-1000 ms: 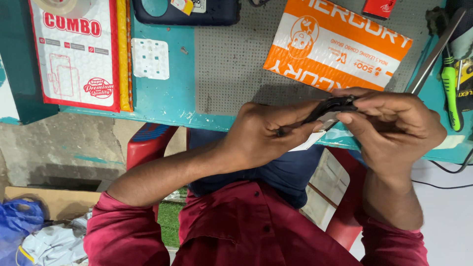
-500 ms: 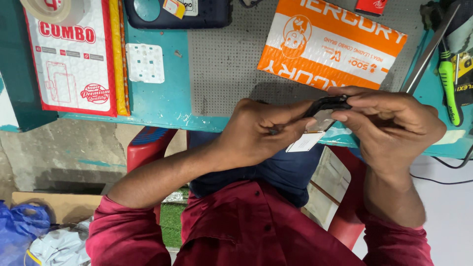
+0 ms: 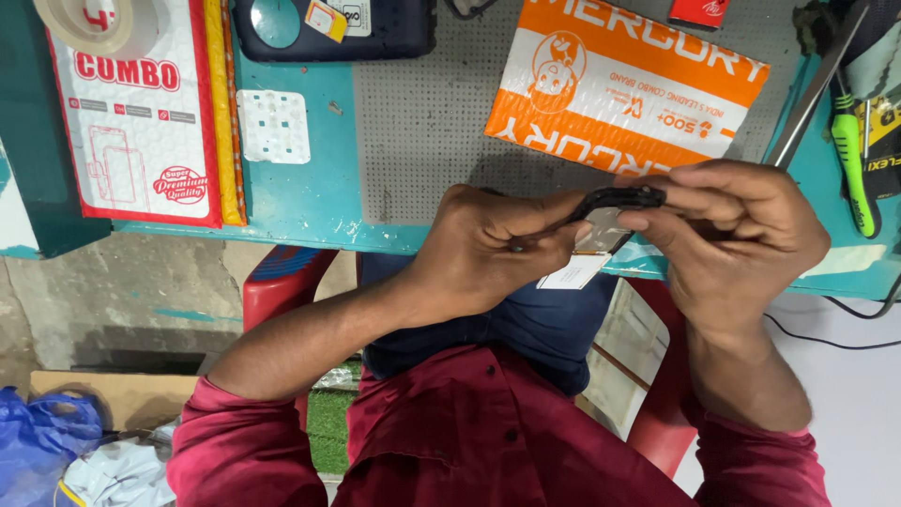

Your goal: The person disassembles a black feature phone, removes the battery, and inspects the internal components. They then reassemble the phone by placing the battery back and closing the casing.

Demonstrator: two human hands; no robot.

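The thin dark device (image 3: 615, 202), flat like a phone body or frame, is held in the air just past the near edge of the table (image 3: 300, 202), not resting on anything. That is the main risk as I judge it: both hands grip it only by its narrow edges, so a slip of either grip could let it drop to the lap or the floor below. A small white slip (image 3: 574, 272) hangs under it and looks loose; it could flutter off if the piece is tilted. Pressing hard along the edge might also bend or crack so slim a part.

The left hand (image 3: 493, 249) is curled nearly closed, thumb and fingertips pinching the left end of the dark device. The right hand (image 3: 737, 230) is also mostly closed, with fingers folded over the top and the thumb pressing on the right end. Whether anything else sits inside either palm I cannot tell.

On the table behind the hands lie an orange and white padded envelope (image 3: 624, 89), and at the right edge a green-handled tool (image 3: 852, 164). Toward the left edge lie a red and white packet (image 3: 136, 122), a small white square pad (image 3: 273, 126) and, at the far left corner, a roll of tape (image 3: 99, 23).
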